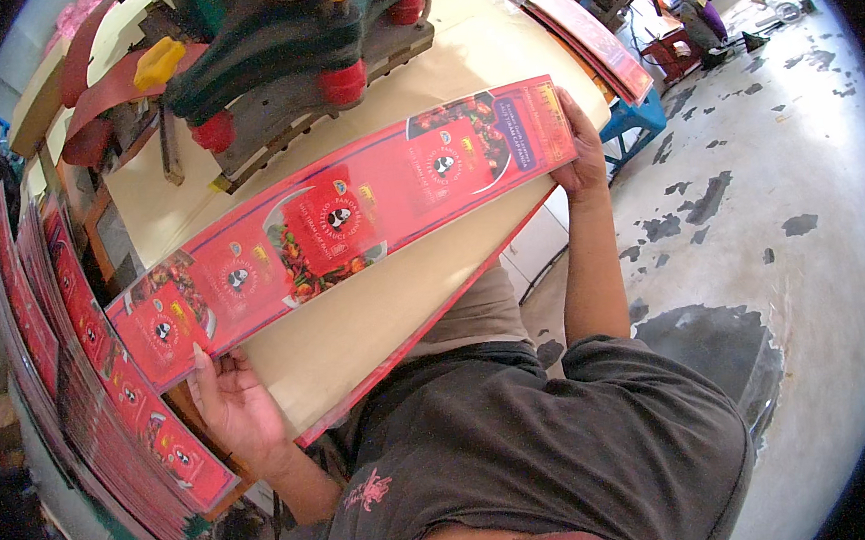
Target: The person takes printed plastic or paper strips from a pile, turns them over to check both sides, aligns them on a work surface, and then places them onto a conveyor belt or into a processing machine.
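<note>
A long red printed cardboard sheet [329,222] with food pictures stretches slantwise across the view, its right end farther from me. My right hand [581,149] grips that end, thumb side at the edge and some fingers hidden beneath. At the near left corner, my left hand [236,404] has its palm turned up, its thumb over the sheet's lower edge and its fingers partly under it. Below the sheet lies a plain cream board [358,355] with a red edge, close against my body.
A dark green machine part [268,66] with yellow knobs and red rollers stands just beyond the sheet. Left, a tall stack of similar red sheets [125,392] leans. More sheets [586,28] lie at the far right, above a blue stool [635,125]. Worn grey floor [729,209] spreads right.
</note>
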A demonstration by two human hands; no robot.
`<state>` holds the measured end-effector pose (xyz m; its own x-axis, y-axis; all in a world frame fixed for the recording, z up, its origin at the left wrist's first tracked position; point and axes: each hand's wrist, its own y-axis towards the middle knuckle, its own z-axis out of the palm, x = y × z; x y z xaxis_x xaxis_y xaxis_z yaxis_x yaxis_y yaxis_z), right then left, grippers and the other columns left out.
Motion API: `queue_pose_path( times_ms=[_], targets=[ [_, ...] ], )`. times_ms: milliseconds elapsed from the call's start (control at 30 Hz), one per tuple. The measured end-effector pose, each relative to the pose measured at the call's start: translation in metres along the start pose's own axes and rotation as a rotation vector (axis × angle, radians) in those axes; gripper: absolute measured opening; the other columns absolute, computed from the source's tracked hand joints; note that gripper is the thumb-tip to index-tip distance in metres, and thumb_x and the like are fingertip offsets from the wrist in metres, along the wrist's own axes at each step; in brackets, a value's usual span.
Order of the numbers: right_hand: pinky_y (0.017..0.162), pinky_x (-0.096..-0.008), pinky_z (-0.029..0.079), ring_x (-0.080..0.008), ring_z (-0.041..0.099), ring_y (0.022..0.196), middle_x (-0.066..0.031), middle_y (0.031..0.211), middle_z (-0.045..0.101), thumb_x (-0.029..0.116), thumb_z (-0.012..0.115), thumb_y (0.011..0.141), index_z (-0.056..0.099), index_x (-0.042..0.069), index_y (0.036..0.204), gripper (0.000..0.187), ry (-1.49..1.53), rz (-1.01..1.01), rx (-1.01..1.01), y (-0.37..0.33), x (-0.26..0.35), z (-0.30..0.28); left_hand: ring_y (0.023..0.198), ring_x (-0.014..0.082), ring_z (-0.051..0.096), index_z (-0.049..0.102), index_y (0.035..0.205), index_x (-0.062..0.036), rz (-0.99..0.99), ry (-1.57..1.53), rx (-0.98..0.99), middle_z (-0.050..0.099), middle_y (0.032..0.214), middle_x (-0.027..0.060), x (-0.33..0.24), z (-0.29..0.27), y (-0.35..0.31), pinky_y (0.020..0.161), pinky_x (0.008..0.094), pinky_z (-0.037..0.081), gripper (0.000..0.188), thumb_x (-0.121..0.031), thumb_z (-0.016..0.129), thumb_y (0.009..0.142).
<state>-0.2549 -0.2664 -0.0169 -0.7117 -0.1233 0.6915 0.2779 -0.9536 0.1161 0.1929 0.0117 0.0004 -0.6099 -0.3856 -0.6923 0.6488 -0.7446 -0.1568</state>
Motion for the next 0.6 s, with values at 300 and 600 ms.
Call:
queue_pose_path(
  times_ms=[300,600],
  targets=[
    [0.105,-0.0398,0.058,-0.0235,0.071,0.122,-0.0158,0.135,0.071,0.023,0.05,0.115,0.063,0.002,0.138,0.034,0.042,0.009,0.061,0.0003,0.0025,0.004,0.121,0.0243,0.067,0.062,0.14,-0.0041,0.006,0.012,0.016,0.069,0.137,0.012,-0.0012,0.003,-0.0011,0.103,0.0374,0.058,0.034,-0.006,0.065,0.106],
    [0.105,-0.0399,0.059,-0.0237,0.071,0.122,-0.0152,0.136,0.071,0.023,0.05,0.115,0.063,0.002,0.137,0.033,0.066,0.007,0.032,-0.0006,0.0029,0.0013,0.119,0.0236,0.068,0.061,0.142,-0.0066,0.01,0.016,0.009,0.069,0.139,0.0115,0.0007,0.0059,-0.0009,0.103,0.0377,0.059,0.037,-0.005,0.065,0.105]
  ],
)
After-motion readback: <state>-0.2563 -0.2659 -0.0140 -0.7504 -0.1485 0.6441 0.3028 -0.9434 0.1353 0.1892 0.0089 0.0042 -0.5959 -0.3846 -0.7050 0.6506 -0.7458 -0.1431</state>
